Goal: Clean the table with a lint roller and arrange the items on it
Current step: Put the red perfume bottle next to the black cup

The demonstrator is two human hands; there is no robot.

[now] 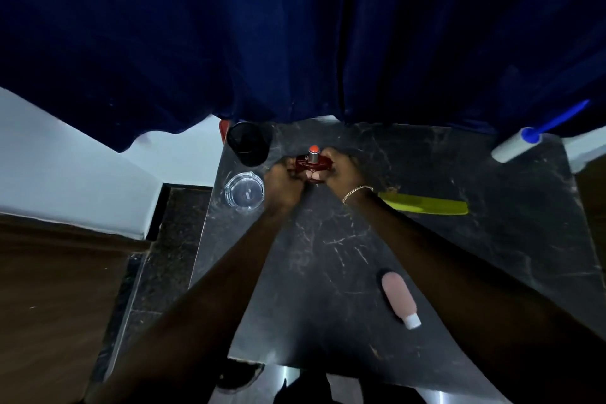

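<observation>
On the dark marble table (328, 272), both hands meet at the far middle around a small dark red bottle (311, 163) with a silver neck and an orange-red cap. My left hand (282, 179) grips its left side and my right hand (339, 167), with a chain bracelet at the wrist, grips its right side. The lint roller (516, 143), white with a blue handle, lies at the far right corner, apart from both hands.
A black mesh cup (249, 143) stands at the far left and a clear glass ashtray (244, 192) sits just in front of it. A yellow-green comb (426, 205) lies right of my right wrist. A pink bottle (398, 297) with a white cap lies near the front. Dark blue curtains (295, 43) hang behind.
</observation>
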